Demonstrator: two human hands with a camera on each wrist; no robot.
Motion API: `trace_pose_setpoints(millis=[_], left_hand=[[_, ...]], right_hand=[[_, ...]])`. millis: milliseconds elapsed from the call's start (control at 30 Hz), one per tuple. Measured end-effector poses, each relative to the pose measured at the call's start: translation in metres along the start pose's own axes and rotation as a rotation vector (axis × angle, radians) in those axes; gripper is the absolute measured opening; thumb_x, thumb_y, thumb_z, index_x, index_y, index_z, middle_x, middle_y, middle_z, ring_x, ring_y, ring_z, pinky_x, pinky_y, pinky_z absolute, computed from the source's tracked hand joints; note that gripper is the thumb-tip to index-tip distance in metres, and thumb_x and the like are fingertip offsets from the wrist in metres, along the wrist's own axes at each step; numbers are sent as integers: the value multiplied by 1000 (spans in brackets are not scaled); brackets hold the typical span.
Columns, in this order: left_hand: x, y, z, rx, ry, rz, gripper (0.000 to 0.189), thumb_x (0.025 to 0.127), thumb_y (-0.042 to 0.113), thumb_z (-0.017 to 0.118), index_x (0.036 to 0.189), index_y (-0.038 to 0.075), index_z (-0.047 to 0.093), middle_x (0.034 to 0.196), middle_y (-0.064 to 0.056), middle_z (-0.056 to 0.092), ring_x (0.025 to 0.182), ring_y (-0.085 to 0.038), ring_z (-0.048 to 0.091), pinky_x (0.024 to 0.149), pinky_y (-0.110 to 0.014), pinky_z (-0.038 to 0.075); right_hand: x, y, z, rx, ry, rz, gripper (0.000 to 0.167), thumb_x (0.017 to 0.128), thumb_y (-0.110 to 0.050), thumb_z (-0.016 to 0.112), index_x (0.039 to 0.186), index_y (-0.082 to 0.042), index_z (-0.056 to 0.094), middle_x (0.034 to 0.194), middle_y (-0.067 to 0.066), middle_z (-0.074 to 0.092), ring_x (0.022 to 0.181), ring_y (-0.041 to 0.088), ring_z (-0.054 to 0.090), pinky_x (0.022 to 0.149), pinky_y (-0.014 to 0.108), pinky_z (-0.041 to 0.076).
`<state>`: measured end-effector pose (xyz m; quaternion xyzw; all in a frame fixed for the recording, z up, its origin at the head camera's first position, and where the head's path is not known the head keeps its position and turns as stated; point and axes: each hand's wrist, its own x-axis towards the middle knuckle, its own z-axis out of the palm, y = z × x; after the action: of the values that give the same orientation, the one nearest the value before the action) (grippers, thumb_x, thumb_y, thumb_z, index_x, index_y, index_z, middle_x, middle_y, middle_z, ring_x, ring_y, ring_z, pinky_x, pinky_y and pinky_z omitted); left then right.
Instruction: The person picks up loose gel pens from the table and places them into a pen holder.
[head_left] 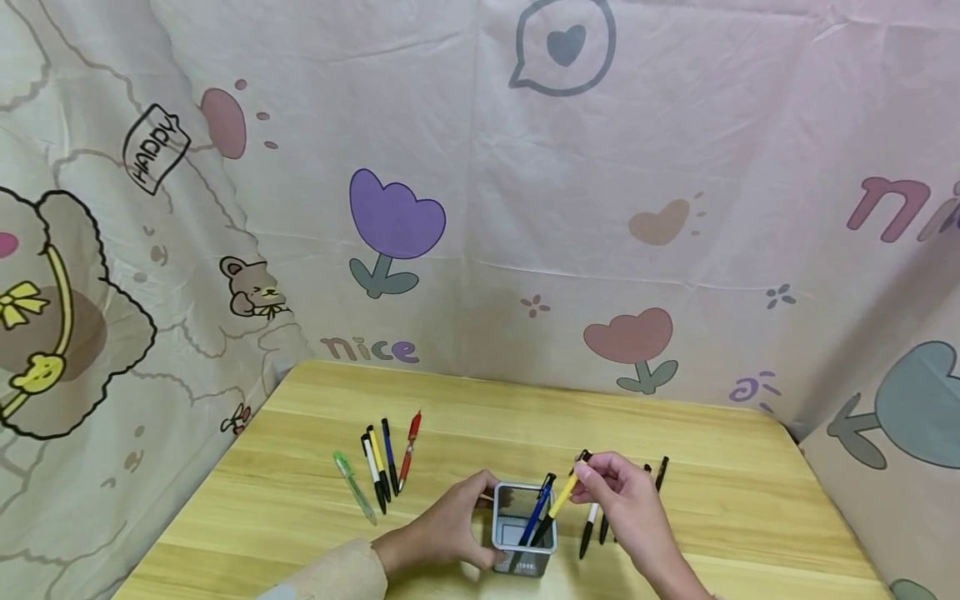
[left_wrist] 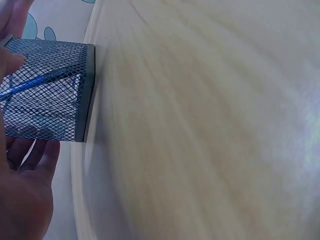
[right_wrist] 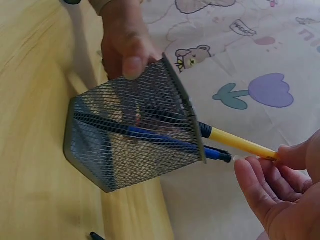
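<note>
A mesh pen holder [head_left: 525,564] stands upright near the front of the table. My left hand [head_left: 450,521] grips it from the left, thumb on the near wall and fingers around the far side. A blue pen [head_left: 537,510] leans inside it. My right hand [head_left: 626,504] pinches a yellow pen [head_left: 564,497] near its top end, and the pen's black lower end is inside the holder's mouth. In the right wrist view the yellow pen [right_wrist: 242,143] slants in over the rim beside the blue pen [right_wrist: 165,140].
On the left of the table [head_left: 247,517] lie a green pen [head_left: 354,486], a white pen [head_left: 372,472], a yellow one [head_left: 378,454], a blue one [head_left: 390,458] and a red one [head_left: 409,450]. More pens, one white and black [head_left: 588,531], lie partly under my right hand. A printed cloth [head_left: 480,208] hangs behind.
</note>
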<state>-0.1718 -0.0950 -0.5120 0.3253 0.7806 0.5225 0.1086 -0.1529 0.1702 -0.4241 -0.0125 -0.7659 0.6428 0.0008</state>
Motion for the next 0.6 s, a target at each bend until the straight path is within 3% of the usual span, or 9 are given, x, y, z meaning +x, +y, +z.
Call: trace_pose_setpoints(millis=[333,600], left_hand=[[0,1,0,-3,-2,-4,64,74,12,88,127,14,51,128,-10,65,119,-22,68,108,-26,55],[0,1,0,-10,-3,7,64,75,12,87,127,14,51,128,-11,64,120,-21,67,108,-28,55]], right_hand=[[-4,8,9,-227,7,-10,11,97,-14,69,95,-4,73,79,8,73,69,15,70,69,30,65],[-9,15,13,-361,-41,-120,11,96,-16,72,87,-9,71,71,3,67,62,10,63,57,22,57]])
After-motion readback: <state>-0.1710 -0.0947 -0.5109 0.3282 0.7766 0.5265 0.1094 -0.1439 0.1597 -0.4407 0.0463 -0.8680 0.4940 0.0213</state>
